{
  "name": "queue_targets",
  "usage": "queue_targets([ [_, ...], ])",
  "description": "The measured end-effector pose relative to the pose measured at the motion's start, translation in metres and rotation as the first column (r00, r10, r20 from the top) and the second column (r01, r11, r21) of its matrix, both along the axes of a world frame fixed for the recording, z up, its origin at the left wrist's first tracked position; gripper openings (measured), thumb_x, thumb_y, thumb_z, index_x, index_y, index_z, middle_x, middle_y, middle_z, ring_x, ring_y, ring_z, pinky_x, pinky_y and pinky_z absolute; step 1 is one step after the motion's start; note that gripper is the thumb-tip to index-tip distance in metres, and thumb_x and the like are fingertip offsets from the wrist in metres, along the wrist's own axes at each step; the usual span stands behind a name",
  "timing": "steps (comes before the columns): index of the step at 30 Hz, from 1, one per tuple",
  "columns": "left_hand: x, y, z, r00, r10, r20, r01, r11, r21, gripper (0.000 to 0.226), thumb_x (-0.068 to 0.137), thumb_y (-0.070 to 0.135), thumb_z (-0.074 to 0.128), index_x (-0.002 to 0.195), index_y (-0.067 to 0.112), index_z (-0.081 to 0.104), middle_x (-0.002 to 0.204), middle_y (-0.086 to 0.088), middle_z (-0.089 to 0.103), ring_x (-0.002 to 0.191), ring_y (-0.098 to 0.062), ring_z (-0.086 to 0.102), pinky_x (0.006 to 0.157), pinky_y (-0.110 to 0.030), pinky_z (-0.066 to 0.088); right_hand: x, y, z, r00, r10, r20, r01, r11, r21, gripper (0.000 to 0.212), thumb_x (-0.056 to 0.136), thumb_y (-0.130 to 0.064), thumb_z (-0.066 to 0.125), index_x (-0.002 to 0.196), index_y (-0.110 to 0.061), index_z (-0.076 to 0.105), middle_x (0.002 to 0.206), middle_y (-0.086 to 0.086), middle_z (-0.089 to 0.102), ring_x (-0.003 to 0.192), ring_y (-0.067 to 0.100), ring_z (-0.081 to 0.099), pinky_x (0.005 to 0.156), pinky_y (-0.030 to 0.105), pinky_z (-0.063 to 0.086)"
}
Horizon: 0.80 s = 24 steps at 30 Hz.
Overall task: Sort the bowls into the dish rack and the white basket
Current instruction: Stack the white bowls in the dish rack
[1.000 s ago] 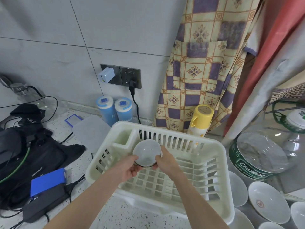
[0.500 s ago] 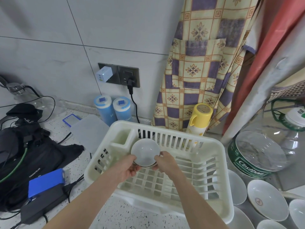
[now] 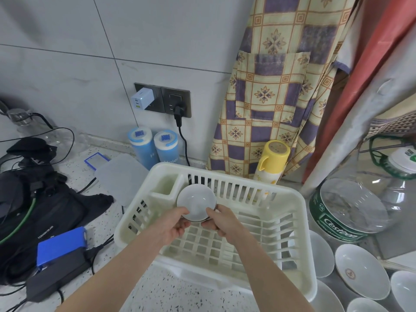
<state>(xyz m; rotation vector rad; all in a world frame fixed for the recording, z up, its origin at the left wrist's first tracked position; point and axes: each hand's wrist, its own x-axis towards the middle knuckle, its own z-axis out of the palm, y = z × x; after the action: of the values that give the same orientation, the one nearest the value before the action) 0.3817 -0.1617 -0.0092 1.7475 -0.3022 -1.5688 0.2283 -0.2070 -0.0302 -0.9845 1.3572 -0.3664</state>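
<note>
- Small white bowl (image 3: pixel 196 204): held tilted on edge, its hollow facing the camera, above the back-left part of the dish rack (image 3: pixel 299 212), just beside the rack's cutlery compartment (image 3: pixel 165 184) at 10 o'clock of the bowl.
- Left hand (image 3: pixel 173 226): its fingers curl round the bowl's lower rim at about 7 o'clock; right hand (image 3: pixel 221 221): its fingers pinch the rim at about 5 o'clock (both hands thus grip the one bowl).
- Handling, as a judgement: the bowl looks glazed and rigid, probably light for two hands, smooth enough to slip, and breakable if it knocks the plastic ribs; the rim, taken at opposite sides, is the sound place to hold it.
- Count: one bowl in hand; five further white bowls (image 3: pixel 360 275) lie at 4 o'clock of the rack, low on the right, some cut off by the frame, so there may be more.
- One dish rack is visible on the speckled surface (image 3: pixel 157 291); no separate white basket can be made out.
- Two blue canisters (image 3: pixel 153 146) stand at 11 o'clock behind the rack.
</note>
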Motion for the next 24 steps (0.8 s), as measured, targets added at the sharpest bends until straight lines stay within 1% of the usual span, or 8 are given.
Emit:
queue_targets([
  [4, 0.002, 0.000, 0.002, 0.998, -0.012, -0.061, 0.012, 1.000, 0.004, 0.004, 0.092, 0.006, 0.054, 0.095, 0.006, 0.055, 0.077, -0.010, 0.056, 0.062, -0.015, 0.051, 0.052, -0.023, 0.030, 0.001, 0.002, 0.003, 1.000, -0.015, -0.002, 0.015, 1.000, 0.008, 0.038, 0.098, -0.033, 0.052, 0.132, -0.016, 0.049, 0.081, 0.008, 0.074, 0.067, 0.015, 0.063, 0.036, 0.016, 0.023],
  [7, 0.009, 0.001, 0.002, 0.981, 0.047, -0.190, -0.043, 0.999, 0.024, 0.017, 0.090, 0.011, 0.057, 0.104, 0.001, 0.053, 0.085, -0.014, 0.057, 0.065, -0.017, 0.056, 0.047, -0.022, 0.037, 0.002, 0.002, 0.005, 0.998, -0.046, -0.030, 0.047, 0.998, 0.036, 0.034, 0.098, -0.035, 0.050, 0.124, -0.013, 0.047, 0.087, 0.012, 0.074, 0.048, 0.009, 0.049, 0.035, 0.016, 0.024],
  [10, 0.013, 0.003, 0.003, 0.967, 0.114, -0.228, -0.110, 0.994, 0.029, 0.027, 0.090, 0.012, 0.059, 0.113, 0.002, 0.047, 0.092, -0.017, 0.057, 0.067, -0.019, 0.059, 0.039, -0.022, 0.042, 0.003, 0.005, 0.010, 0.995, -0.092, -0.023, 0.094, 0.992, 0.081, 0.022, 0.098, -0.032, 0.046, 0.107, -0.011, 0.047, 0.086, 0.016, 0.070, 0.048, 0.012, 0.040, 0.034, 0.016, 0.021],
  [12, 0.014, 0.007, 0.007, 0.966, 0.134, -0.222, -0.134, 0.991, 0.018, 0.030, 0.092, 0.010, 0.058, 0.116, 0.002, 0.042, 0.094, -0.018, 0.055, 0.067, -0.019, 0.059, 0.038, -0.021, 0.041, 0.002, 0.011, 0.017, 0.995, -0.098, -0.018, 0.099, 0.992, 0.073, 0.020, 0.096, -0.023, 0.045, 0.110, -0.009, 0.048, 0.084, 0.015, 0.063, 0.049, 0.013, 0.037, 0.036, 0.017, 0.018],
  [15, 0.015, 0.017, 0.021, 0.968, 0.144, -0.205, -0.154, 0.987, -0.035, 0.031, 0.094, 0.009, 0.055, 0.120, 0.002, 0.041, 0.096, -0.017, 0.054, 0.068, -0.018, 0.058, 0.038, -0.021, 0.039, -0.005, 0.022, 0.034, 0.993, -0.113, -0.031, 0.113, 0.993, -0.014, 0.037, 0.090, -0.015, 0.048, 0.122, 0.003, 0.050, 0.088, 0.013, 0.065, 0.050, 0.013, 0.039, 0.037, 0.019, 0.019],
  [17, 0.014, 0.031, 0.036, 0.979, 0.092, -0.181, -0.115, 0.986, -0.118, 0.024, 0.094, 0.007, 0.053, 0.117, 0.005, 0.048, 0.097, -0.013, 0.058, 0.072, -0.015, 0.058, 0.045, -0.021, 0.039, -0.012, 0.033, 0.046, 0.987, -0.157, -0.016, 0.155, 0.984, -0.090, 0.044, 0.087, -0.012, 0.051, 0.128, 0.003, 0.049, 0.097, 0.009, 0.069, 0.053, 0.013, 0.042, 0.037, 0.019, 0.023],
  [20, 0.014, 0.062, 0.053, 0.996, -0.038, -0.087, 0.014, 0.964, -0.265, 0.010, 0.093, 0.008, 0.055, 0.098, 0.014, 0.061, 0.097, -0.003, 0.064, 0.080, -0.014, 0.058, 0.062, -0.025, 0.038, -0.021, 0.053, 0.064, 0.965, -0.260, 0.038, 0.263, 0.948, -0.178, 0.040, 0.091, -0.011, 0.050, 0.131, -0.014, 0.052, 0.099, 0.005, 0.073, 0.056, 0.013, 0.044, 0.036, 0.017, 0.028],
  [24, 0.012, 0.101, 0.065, 0.986, -0.150, -0.068, 0.115, 0.925, -0.363, 0.017, 0.092, 0.021, 0.063, 0.109, 0.020, 0.066, 0.098, 0.000, 0.071, 0.073, -0.012, 0.056, 0.062, -0.027, 0.041, -0.033, 0.088, 0.082, 0.925, -0.355, 0.138, 0.379, 0.891, -0.249, 0.028, 0.094, -0.013, 0.048, 0.119, -0.019, 0.059, 0.083, -0.004, 0.076, 0.051, 0.010, 0.044, 0.036, 0.016, 0.029],
])
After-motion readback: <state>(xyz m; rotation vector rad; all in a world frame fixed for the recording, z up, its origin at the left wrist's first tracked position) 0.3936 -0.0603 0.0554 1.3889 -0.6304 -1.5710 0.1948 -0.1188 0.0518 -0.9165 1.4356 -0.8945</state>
